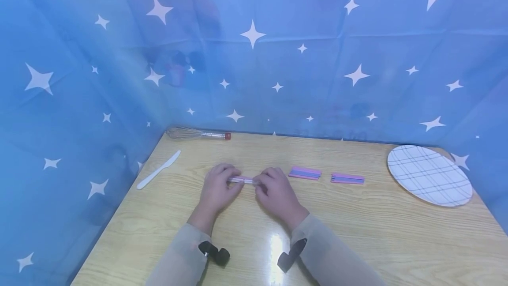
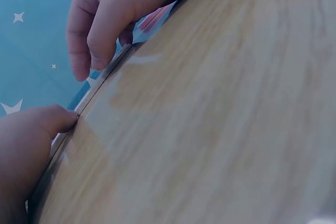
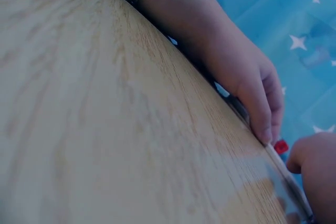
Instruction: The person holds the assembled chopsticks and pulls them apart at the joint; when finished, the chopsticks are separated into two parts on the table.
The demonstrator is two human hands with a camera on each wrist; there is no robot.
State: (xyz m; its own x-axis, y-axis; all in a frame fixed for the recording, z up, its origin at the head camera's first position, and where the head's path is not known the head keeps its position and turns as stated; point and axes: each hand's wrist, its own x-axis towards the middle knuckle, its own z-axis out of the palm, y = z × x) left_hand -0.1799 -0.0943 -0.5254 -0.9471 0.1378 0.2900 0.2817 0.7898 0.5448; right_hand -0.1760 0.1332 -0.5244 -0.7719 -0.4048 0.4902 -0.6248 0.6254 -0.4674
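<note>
I had the left hand (image 1: 218, 189) and right hand (image 1: 276, 192) equally near the pale strip (image 1: 246, 180), their fingers pinching its opposite ends. The strip lay between them on the table (image 1: 246, 242), long axis running left to right. Two striped bundles (image 1: 304, 173) lay right of the strip; the whisk (image 1: 198, 133) lay beyond it, leftward.

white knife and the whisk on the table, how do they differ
The knife is all white; the whisk has wire loops and a red-ended handle. The knife lies slanted; the whisk lies roughly along the back edge of the table. Both lie left of centre.
</note>
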